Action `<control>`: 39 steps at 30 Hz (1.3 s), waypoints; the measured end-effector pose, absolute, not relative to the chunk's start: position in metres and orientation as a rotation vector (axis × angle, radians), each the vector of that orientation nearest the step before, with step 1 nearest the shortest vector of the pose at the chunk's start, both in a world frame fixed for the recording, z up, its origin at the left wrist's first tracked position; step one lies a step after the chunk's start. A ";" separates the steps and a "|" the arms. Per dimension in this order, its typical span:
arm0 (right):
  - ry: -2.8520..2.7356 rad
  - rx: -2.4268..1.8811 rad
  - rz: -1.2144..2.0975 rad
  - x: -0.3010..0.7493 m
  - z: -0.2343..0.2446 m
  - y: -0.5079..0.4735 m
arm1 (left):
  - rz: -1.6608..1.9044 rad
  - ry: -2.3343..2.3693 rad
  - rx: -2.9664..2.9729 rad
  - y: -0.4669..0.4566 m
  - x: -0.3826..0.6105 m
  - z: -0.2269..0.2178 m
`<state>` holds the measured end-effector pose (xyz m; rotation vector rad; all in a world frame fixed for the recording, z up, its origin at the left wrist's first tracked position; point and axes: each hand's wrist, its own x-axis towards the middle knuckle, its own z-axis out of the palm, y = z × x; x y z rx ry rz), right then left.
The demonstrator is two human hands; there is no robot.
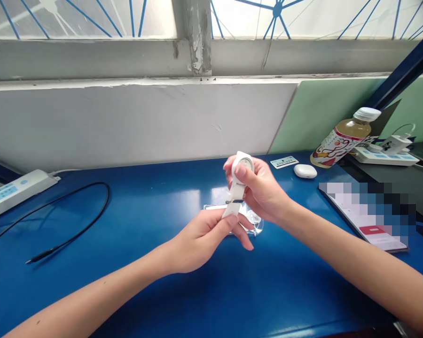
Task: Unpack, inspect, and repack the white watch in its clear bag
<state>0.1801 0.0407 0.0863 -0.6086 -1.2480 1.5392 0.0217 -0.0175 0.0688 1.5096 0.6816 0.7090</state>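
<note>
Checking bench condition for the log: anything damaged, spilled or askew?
Yes: paint is chipped on the window post, exposing pale patches. The bottle at right leans in view, possibly lens distortion. Pixel blocks hide part of the tablet-like device. No spill seen; the held white strapped item shows no obvious damage.

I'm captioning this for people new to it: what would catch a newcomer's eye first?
First, the white watch-like item, held by the left hand at its lower end and the right hand at its round head, above the blue table. Then the white-capped bottle at the back right, and the black cable curving across the left side.
</note>
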 end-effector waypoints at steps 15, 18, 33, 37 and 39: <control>-0.844 -0.436 2.273 0.171 0.069 0.054 | 0.631 0.506 0.629 -0.015 0.033 0.052; -0.855 -0.446 2.273 0.172 0.068 0.056 | 0.631 0.554 0.612 -0.014 0.031 0.053; -0.775 -0.578 2.230 0.177 0.071 0.065 | 0.724 0.731 0.672 -0.009 0.029 0.058; -0.885 -0.578 2.183 0.178 0.071 0.064 | 0.761 0.776 0.737 -0.011 0.027 0.056; -0.925 -0.585 2.142 0.178 0.070 0.063 | 0.748 0.785 0.767 -0.012 0.027 0.055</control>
